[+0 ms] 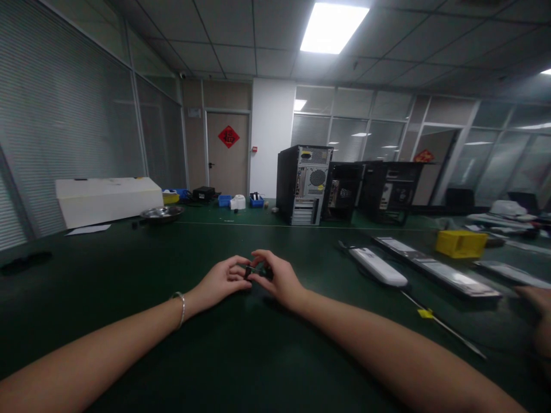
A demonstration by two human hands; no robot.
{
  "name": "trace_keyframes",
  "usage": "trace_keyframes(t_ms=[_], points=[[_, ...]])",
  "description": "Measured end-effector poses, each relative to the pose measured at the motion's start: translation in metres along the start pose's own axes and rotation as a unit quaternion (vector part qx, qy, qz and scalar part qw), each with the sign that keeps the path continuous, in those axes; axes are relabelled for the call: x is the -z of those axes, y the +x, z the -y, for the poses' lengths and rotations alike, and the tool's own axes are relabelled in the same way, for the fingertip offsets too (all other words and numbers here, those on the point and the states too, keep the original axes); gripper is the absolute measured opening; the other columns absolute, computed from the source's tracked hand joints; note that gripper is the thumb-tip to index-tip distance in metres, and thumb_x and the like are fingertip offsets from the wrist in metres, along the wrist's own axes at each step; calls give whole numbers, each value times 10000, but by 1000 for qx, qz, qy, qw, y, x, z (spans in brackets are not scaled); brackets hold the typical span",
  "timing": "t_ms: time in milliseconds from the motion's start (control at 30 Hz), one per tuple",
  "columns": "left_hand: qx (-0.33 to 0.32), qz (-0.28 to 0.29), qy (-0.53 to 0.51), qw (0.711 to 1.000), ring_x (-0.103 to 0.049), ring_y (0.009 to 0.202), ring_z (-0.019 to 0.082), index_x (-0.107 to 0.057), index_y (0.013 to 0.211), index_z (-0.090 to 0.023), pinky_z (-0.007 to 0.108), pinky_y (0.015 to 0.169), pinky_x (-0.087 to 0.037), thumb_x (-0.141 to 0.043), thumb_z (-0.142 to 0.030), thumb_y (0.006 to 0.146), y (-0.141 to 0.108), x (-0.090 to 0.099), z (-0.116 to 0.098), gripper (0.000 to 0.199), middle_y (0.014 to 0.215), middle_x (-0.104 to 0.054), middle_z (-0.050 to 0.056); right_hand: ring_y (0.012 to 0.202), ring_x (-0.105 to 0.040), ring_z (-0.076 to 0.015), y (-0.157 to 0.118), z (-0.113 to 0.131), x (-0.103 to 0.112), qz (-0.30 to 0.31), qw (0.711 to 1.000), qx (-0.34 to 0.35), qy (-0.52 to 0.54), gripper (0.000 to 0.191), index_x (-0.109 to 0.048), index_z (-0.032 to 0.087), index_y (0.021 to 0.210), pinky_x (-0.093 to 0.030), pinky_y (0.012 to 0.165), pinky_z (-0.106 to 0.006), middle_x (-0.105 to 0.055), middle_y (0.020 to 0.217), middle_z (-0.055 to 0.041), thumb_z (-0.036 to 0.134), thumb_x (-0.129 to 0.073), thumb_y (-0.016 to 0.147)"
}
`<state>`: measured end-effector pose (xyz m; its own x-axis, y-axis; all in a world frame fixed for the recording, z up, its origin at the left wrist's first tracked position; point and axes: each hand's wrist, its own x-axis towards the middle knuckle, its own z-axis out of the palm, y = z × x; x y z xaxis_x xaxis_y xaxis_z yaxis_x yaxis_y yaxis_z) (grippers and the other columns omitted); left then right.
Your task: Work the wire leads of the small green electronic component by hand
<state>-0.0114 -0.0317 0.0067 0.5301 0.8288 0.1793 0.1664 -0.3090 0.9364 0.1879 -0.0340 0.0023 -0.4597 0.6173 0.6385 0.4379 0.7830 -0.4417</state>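
Observation:
A small dark object [248, 272] is between my two hands, just above the green tabletop [206, 355]; its details are too small to make out. My left hand [226, 277], with a bracelet on the wrist, pinches it from the left side. On the other side, the thumb and fingers of my right hand [275, 277] curve around to the same small object and are closed on it. Part of the object is hidden by the fingertips.
Computer cases [305, 183] stand at the back. A white power strip [379, 266], a long metallic unit [439, 268], a thin rod [451, 331] and a yellow bin [461, 244] lie right. Another person's hand [536, 301] is at the right edge. A metal bowl [162, 214] sits back left.

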Motion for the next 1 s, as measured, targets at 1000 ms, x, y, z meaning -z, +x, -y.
trace_keyframes(t_ms=[1000], points=[[22, 8, -129, 991, -635, 952, 232, -492, 1145, -159, 402, 882, -466, -690, -229, 718, -3, -4, -9, 476, 988, -671, 92, 979, -587, -175, 1, 4, -2, -19, 1000, 21, -10, 422, -462, 231, 1196, -457, 858, -316, -627, 1057, -48, 237, -613, 801]])
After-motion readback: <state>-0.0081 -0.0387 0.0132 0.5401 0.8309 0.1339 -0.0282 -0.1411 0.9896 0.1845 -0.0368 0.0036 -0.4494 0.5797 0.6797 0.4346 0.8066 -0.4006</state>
